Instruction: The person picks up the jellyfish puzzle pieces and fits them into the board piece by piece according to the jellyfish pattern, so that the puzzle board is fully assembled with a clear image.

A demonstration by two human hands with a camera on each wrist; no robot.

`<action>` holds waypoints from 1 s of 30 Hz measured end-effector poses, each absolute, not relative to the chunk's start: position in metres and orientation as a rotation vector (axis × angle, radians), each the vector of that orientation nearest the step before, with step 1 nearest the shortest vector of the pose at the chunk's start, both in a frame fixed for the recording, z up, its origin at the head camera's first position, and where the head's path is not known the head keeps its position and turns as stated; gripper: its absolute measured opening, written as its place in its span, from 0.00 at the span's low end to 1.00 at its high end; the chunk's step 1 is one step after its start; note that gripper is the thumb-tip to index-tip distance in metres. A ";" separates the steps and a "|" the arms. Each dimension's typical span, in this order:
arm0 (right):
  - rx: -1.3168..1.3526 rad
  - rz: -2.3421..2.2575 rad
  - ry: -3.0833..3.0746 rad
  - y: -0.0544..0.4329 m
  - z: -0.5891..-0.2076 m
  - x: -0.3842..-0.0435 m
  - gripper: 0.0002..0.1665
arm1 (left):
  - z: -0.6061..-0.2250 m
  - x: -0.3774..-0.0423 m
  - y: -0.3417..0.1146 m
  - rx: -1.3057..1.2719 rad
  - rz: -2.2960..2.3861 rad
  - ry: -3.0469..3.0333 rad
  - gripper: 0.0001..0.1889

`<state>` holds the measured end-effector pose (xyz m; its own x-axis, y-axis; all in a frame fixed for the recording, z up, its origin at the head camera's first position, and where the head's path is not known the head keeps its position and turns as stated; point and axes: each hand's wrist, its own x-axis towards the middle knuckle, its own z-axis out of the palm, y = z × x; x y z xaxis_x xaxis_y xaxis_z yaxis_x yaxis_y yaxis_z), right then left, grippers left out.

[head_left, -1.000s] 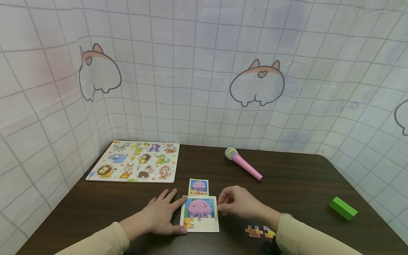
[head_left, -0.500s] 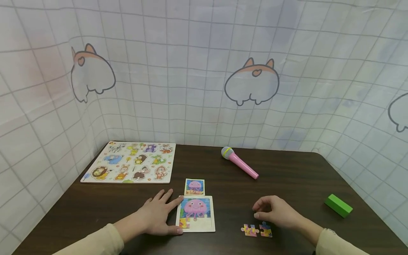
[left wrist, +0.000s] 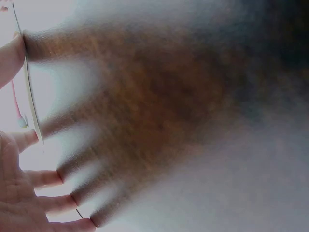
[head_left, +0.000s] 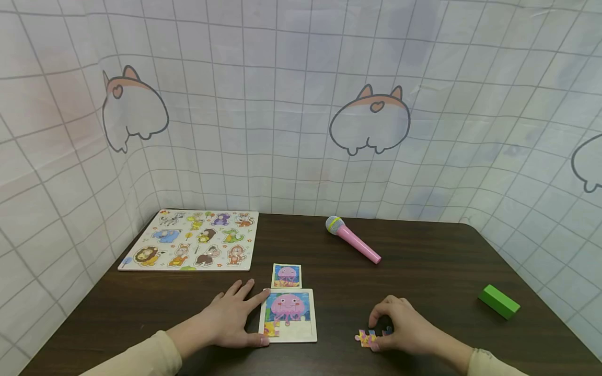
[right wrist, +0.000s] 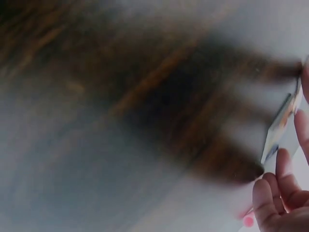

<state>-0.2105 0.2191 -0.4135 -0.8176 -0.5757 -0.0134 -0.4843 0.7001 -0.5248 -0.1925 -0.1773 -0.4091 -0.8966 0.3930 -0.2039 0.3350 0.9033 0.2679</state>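
Note:
A square jigsaw tray (head_left: pixel 298 330) bears a pink jellyfish picture, with bare pale backing at its lower right. My left hand (head_left: pixel 230 319) lies spread beside it, forefinger and thumb on its left edge. Against the tray's far edge is a small jellyfish picture card (head_left: pixel 286 275). To the right, my right hand (head_left: pixel 405 330) is down over two puzzle pieces. Its thumb and forefinger are at opposite edges of the left puzzle piece (head_left: pixel 366 338), which lies on the table; the hand mostly hides the other piece. In the right wrist view, flat pieces (right wrist: pixel 277 128) show beside the fingertips.
An animal puzzle board (head_left: pixel 190 240) lies at the back left of the dark table (head_left: pixel 423 250). A pink toy microphone (head_left: pixel 354 240) lies at the back middle, and a green block (head_left: pixel 499 302) at the right. A patterned cloth (head_left: pixel 291 104) hangs behind and on both sides.
My right hand has moved from the tray's right edge rightward to the loose pieces, then down onto them. The left hand stays on the tray. The head view has turned slightly right.

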 end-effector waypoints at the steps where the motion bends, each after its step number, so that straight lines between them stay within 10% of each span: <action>1: -0.838 -0.778 2.726 0.217 -0.412 -0.209 0.16 | -0.409 -0.193 -0.177 0.548 0.332 2.814 0.51; 30: -0.827 -1.178 2.390 0.193 -0.396 -0.213 0.09 | -0.410 -0.193 -0.178 0.538 0.333 2.816 0.51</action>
